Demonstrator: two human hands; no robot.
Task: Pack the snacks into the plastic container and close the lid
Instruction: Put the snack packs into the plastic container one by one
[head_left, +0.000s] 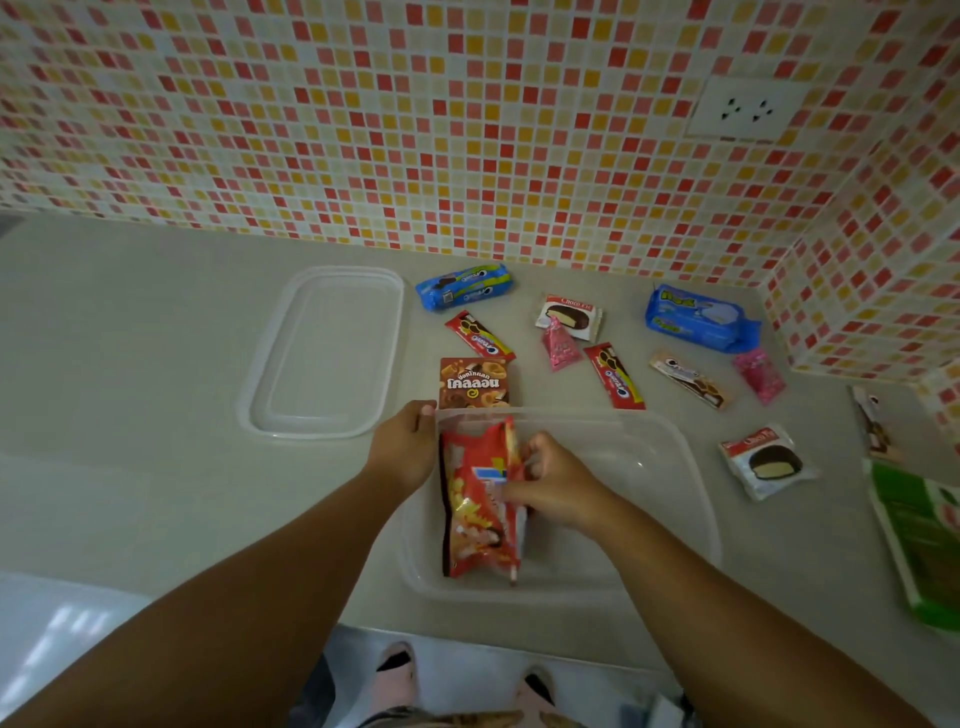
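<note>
A clear plastic container (675, 467) sits on the counter in front of me. Inside it, at its left side, lies a red snack bag (475, 509). My right hand (556, 483) is inside the container, its fingers closed on the bag's right edge. My left hand (405, 452) grips the container's far left corner. The clear lid (327, 353) lies flat to the left. Behind the container lie a brown box (472, 382), red packets (480, 336) (615, 376), a blue cookie pack (465, 287) and pink pouches (560, 345) (759, 375).
Two choco pie packs (569, 316) (769, 461), a large blue pack (698, 317) and a beige wafer packet (688, 378) lie at the right. A green bag (919, 540) sits at the right edge. Mosaic tile walls stand behind and to the right, with a socket (743, 109).
</note>
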